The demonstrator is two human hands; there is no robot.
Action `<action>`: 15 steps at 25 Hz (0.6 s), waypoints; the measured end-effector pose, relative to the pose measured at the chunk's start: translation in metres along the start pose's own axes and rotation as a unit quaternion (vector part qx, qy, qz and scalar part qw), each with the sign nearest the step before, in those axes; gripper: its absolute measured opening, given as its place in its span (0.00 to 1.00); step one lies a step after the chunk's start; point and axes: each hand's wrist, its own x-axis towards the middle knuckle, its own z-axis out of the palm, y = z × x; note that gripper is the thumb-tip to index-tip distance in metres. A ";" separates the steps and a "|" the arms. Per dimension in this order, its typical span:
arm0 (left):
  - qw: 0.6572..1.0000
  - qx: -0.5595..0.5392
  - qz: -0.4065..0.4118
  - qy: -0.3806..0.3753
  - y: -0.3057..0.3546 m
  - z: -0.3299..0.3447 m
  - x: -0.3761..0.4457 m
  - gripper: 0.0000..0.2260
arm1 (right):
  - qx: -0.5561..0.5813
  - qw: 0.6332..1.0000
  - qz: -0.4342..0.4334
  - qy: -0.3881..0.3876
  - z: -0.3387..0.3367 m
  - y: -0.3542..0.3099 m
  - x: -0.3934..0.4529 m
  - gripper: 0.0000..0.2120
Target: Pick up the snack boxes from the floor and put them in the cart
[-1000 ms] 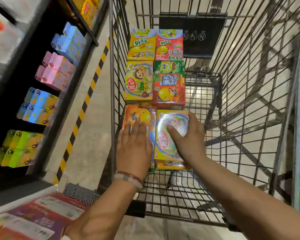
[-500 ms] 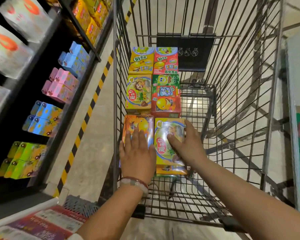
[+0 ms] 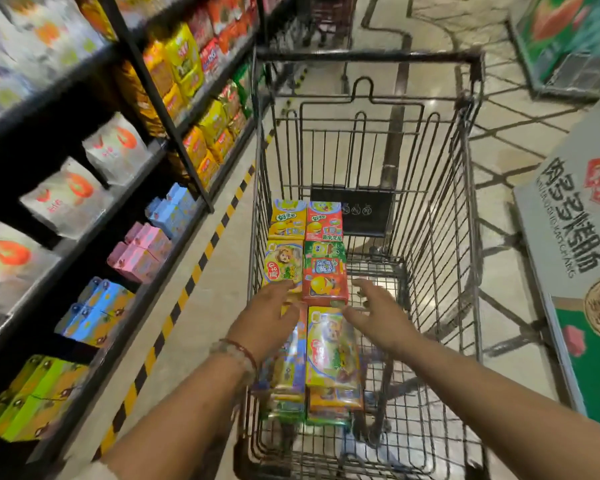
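- We have one view only, a wide-angle camera on the person's head.
- We look forward and steeply down into the cart from its near end, close above it.
- Shelves curve along our left edge, floor on the right.

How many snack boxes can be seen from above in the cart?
6, in two columns along the cart's left side: yellow box, red box at the far end; monkey box, red-green box in the middle; two nearest boxes. More seem stacked underneath.
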 end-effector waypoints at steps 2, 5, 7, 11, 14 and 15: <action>0.999 0.012 0.042 0.007 0.013 -0.043 0.004 0.21 | -0.035 0.998 -0.045 -0.021 -0.031 -0.027 -0.002 0.26; 0.994 0.059 0.086 0.025 0.030 -0.109 0.005 0.19 | -0.070 0.992 -0.094 -0.036 -0.081 -0.071 -0.005 0.31; 0.987 0.091 0.118 0.060 0.050 -0.161 0.002 0.17 | -0.095 0.987 -0.127 -0.023 -0.124 -0.110 -0.014 0.35; 0.971 0.099 0.176 0.125 0.101 -0.251 -0.031 0.17 | -0.156 0.963 -0.213 0.052 -0.193 -0.191 -0.056 0.27; 0.958 0.105 0.213 0.161 0.132 -0.294 -0.064 0.16 | -0.178 0.942 -0.266 0.097 -0.223 -0.239 -0.089 0.27; 0.954 0.113 0.218 0.169 0.138 -0.302 -0.074 0.17 | -0.179 0.937 -0.283 0.103 -0.228 -0.249 -0.100 0.26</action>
